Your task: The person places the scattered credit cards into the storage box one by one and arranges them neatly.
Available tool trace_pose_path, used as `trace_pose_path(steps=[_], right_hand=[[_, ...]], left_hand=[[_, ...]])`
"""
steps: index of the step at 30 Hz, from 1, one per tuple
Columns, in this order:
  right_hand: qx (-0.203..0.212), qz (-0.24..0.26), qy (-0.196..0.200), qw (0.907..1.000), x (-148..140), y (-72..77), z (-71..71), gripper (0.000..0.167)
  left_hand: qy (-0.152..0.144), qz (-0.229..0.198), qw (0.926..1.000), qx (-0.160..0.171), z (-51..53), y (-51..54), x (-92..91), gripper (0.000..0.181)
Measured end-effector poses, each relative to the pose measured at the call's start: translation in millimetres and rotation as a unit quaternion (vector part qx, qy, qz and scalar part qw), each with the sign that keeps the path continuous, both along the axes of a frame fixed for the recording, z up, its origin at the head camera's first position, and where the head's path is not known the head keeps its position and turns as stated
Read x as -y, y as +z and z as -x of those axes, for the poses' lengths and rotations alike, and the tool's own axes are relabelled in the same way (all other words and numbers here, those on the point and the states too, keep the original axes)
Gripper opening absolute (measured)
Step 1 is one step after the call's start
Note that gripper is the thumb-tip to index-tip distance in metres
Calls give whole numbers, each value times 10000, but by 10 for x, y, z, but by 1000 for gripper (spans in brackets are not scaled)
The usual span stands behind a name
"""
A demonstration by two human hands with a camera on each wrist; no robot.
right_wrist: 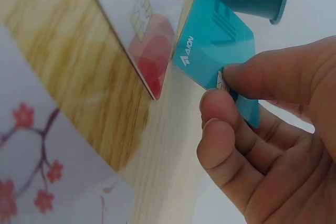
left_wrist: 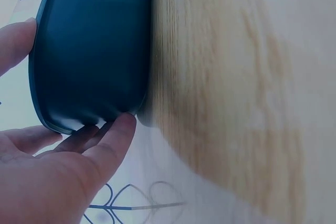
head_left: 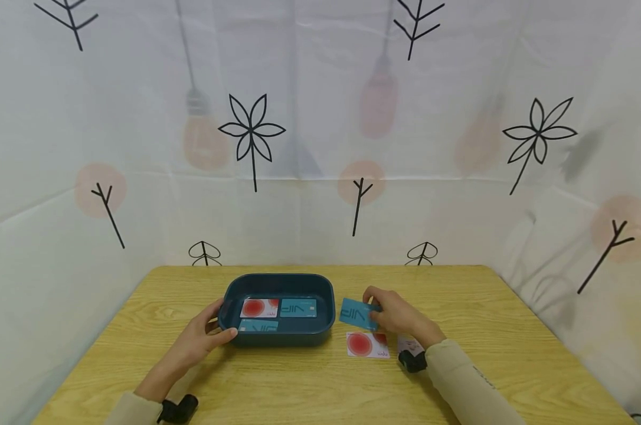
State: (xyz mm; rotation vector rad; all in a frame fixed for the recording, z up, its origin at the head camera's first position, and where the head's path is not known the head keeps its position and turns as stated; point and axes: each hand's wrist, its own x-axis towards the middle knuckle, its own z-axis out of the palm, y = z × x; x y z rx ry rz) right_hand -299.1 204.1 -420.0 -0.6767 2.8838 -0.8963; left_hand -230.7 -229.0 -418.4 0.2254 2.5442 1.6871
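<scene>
Right grip (head_left: 397, 313): nearly closed, thumb and fingers pinching a teal rectangular VIP card (head_left: 356, 314)
Left grip (head_left: 200, 337): partly spread, curled round one end of a dark-blue rounded box (head_left: 285, 339)
White red-circled card (head_left: 368, 346): on yellow wood-grain worktop (head_left: 299, 386), near left of the right grip

- Desk (head_left: 278, 383): yellowish wood-grain top, far corners rounded, back edge against white cloth (head_left: 310, 227)
- Cloth spans the back and both sides; soft folds, one horizontal crease across the back
- Black line prints: six-petalled flowers (head_left: 251, 130), bare twigs (head_left: 357, 206), leaf sprigs (head_left: 204, 254) just above desk's far edge
- Pale pink discs (head_left: 100, 190) behind some twigs; faded hanging-bulb prints (head_left: 206, 141)
- Light soft; grey shadows (head_left: 581, 153) on right-hand cloth
</scene>
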Motion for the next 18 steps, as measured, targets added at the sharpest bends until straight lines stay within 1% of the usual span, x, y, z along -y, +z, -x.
trace_pose_path(steps=[3, 8, 11, 18], right_hand=[[-85, -69, 43, 9999, 1, 16, -1, 23], [-37, -84, 172, 9998, -10, 27, 3, 25], [3, -99, 182, 9998, -13, 29, 8, 26], [-68, -167, 174, 9997, -28, 23, 3, 27]], left_hand=[[-13, -5, 10000, 1, -3, 4, -1, 81], [-45, -8, 10000, -19, -4, 9, -1, 80], [-52, -26, 10000, -13, -3, 12, -1, 80], [-45, -29, 10000, -10, -4, 11, -9, 80]])
